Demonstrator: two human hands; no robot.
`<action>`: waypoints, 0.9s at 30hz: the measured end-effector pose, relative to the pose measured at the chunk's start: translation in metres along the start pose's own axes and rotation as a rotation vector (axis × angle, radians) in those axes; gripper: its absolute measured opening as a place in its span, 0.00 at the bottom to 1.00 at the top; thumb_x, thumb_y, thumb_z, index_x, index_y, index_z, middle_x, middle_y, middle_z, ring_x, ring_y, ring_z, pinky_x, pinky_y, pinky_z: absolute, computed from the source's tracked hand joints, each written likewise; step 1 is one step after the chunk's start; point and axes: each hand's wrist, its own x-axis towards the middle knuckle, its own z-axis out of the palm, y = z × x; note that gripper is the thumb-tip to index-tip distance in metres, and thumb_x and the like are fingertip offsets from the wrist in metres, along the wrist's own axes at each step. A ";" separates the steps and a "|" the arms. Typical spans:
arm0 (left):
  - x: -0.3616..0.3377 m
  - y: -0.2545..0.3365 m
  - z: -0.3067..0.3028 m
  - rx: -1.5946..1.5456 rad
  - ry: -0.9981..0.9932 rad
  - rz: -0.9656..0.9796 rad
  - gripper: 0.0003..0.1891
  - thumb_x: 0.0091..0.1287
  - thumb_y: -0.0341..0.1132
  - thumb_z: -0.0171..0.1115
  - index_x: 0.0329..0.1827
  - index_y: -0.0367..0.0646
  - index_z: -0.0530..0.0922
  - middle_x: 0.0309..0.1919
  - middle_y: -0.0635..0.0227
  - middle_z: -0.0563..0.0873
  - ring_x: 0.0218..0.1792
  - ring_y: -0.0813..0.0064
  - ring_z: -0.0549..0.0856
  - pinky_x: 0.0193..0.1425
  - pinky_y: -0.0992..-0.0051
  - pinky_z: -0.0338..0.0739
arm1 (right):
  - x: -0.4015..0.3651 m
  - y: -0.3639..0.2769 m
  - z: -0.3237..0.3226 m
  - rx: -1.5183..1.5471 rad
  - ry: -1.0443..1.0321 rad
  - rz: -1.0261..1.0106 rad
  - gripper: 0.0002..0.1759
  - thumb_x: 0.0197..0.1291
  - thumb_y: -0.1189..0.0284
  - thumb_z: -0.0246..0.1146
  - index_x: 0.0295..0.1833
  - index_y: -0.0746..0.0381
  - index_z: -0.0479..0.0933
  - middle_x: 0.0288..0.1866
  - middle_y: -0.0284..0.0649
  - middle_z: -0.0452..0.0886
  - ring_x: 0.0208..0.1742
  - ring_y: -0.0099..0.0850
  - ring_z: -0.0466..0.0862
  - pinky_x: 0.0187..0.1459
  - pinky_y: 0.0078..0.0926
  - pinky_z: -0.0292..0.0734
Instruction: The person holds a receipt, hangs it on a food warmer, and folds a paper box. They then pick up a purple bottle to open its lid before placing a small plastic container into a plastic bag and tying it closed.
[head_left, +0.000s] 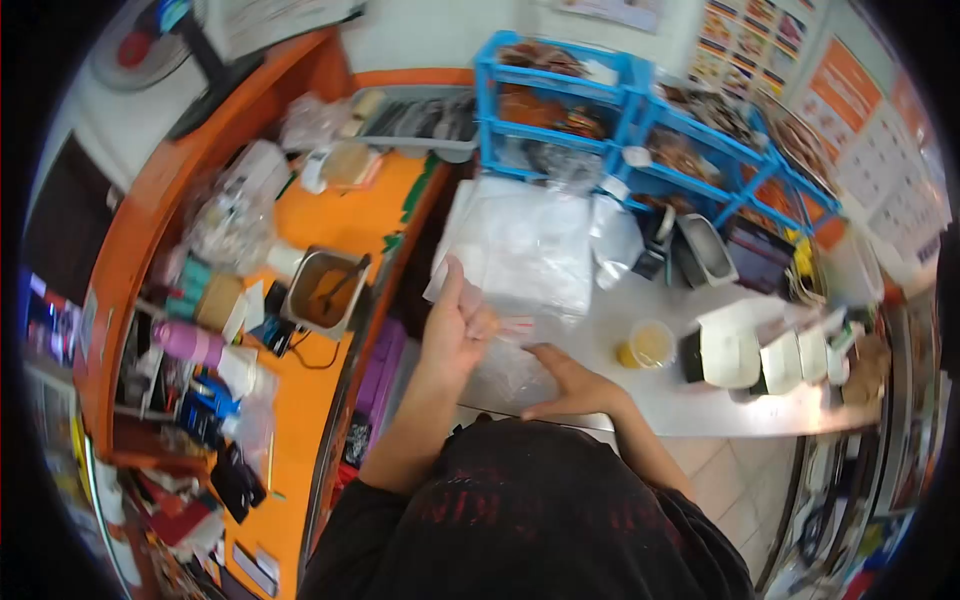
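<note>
My left hand [456, 335] is raised over the near edge of the steel counter, its fingers curled and closed on a thin clear plastic bag [508, 374]. A small red-marked strip [518, 326] shows near the fingertips, at the top of the bag. To the right of the bag is my right hand [582, 386], its thumb and fingers spread; I see nothing gripped in it. Just beyond both hands lies a stack of clear plastic sheets or bags [525, 245]. A round tub with yellow contents [648, 345] stands to the right.
Blue crates [555, 130] with packed goods line the back. White paper boxes [728, 345] stand at the right end of the counter. On the left, an orange counter [310, 215] carries a steel pan [327, 290] with a ladle, a cutlery tray [420, 118] and a pink bottle [190, 343].
</note>
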 end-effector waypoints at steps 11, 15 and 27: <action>0.003 -0.112 0.016 0.688 -0.040 0.187 0.22 0.73 0.47 0.46 0.46 0.37 0.81 0.16 0.79 0.70 0.17 0.87 0.65 0.22 0.82 0.60 | -0.038 0.011 -0.030 1.119 0.326 0.085 0.22 0.63 0.61 0.58 0.57 0.62 0.70 0.52 0.37 0.74 0.53 0.25 0.73 0.55 0.25 0.66; 0.004 -0.120 0.024 0.708 -0.146 0.215 0.15 0.71 0.40 0.52 0.44 0.36 0.79 0.17 0.77 0.73 0.18 0.87 0.68 0.24 0.82 0.64 | -0.042 0.021 -0.022 0.450 0.458 0.263 0.09 0.64 0.69 0.58 0.45 0.63 0.76 0.37 0.30 0.78 0.39 0.17 0.74 0.43 0.18 0.69; -0.008 -0.121 0.000 1.270 -0.260 0.333 0.23 0.72 0.43 0.49 0.18 0.39 0.72 0.12 0.73 0.71 0.16 0.85 0.69 0.20 0.79 0.62 | -0.034 0.017 0.002 0.558 0.686 0.234 0.06 0.61 0.75 0.60 0.33 0.65 0.76 0.20 0.27 0.71 0.22 0.14 0.65 0.23 0.16 0.60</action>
